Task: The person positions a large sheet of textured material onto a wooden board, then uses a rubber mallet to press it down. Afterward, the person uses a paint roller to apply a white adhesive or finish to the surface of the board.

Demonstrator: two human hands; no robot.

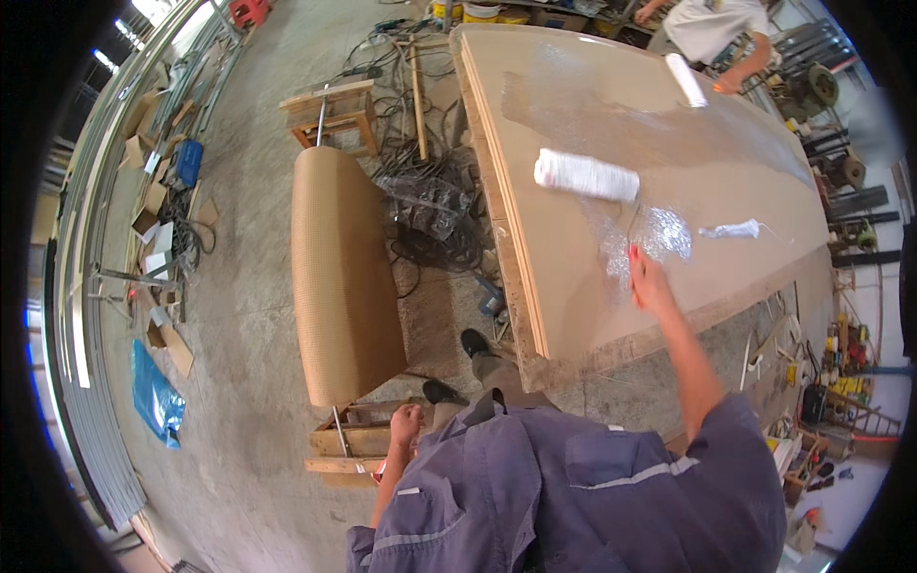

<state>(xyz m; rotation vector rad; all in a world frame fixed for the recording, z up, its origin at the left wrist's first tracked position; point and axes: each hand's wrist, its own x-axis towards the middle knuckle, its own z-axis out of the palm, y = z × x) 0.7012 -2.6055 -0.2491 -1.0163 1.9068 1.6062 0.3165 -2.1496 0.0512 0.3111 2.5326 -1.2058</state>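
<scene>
In the head view, the person's right grip (652,284) is closed on the red handle of the near roller (585,174), whose white sleeve lies over the left half of the brown board (573,248) on the bench (573,368). Blur hides whether the sleeve is pressing or held just above. The left grip (407,425) hangs low by the near wooden stool (349,466), its fingers curled; whether they hold anything cannot be told.

A shiny wet puddle (666,232) sits between sleeve and body. Pushed too hard toward the person, it could spill over the near edge, and a slick sleeve might skid rather than turn. The crumpled white scrap (731,230), just right of the puddle, could stick to the sleeve or get dragged through the wet. A co-worker's hand (732,81) is beside the far roller (686,80) at the far right; a long reach that way might make the two rollers knock together.

The board's left edge is close to the near roller, so a leftward stroke has little room; more surface lies to the right and beyond. Underfoot, the aisle is tight: the large tan roll (334,277) stands left of the bench, and tangled cables (449,253) lie ahead of the shoes (475,342), a likely trip when stepping forward. Wider concrete floor (244,315) lies left of the roll.
</scene>
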